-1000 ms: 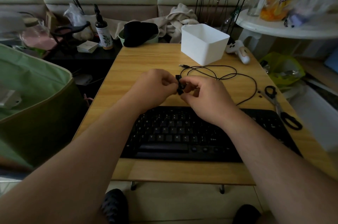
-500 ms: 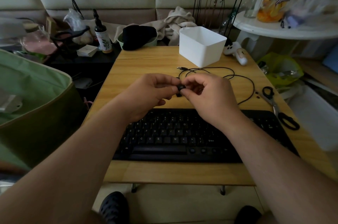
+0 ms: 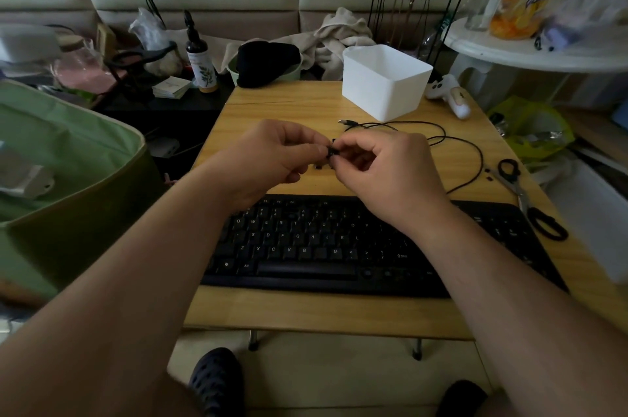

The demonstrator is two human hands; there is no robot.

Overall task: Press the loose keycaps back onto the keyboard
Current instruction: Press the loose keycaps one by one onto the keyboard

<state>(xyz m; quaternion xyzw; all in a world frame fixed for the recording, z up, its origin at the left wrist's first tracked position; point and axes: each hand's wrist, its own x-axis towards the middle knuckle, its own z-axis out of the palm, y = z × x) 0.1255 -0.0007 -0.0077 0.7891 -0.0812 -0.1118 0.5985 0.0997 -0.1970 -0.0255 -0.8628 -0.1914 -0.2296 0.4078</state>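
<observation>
Two bare hands meet above a small wooden table, seen from a head-worn camera looking down. The left hand and the right hand come together fingertip to fingertip, both pinching one small black keycap between them. The keycap is held in the air, just beyond the far edge of the black keyboard and above the table top. Which fingers of each hand touch it is too small to tell. Another small dark piece lies on the table just below the hands; what it is cannot be told.

The keyboard lies flat across the near half of the table, under both forearms. A thin black cable loops over the table behind the right hand. A white plastic bin stands at the far right part of the table, well apart from the hands. Black-handled scissors lie near the table's right edge, beside the keyboard's right end. A green fabric bag sits to the left of the table.
</observation>
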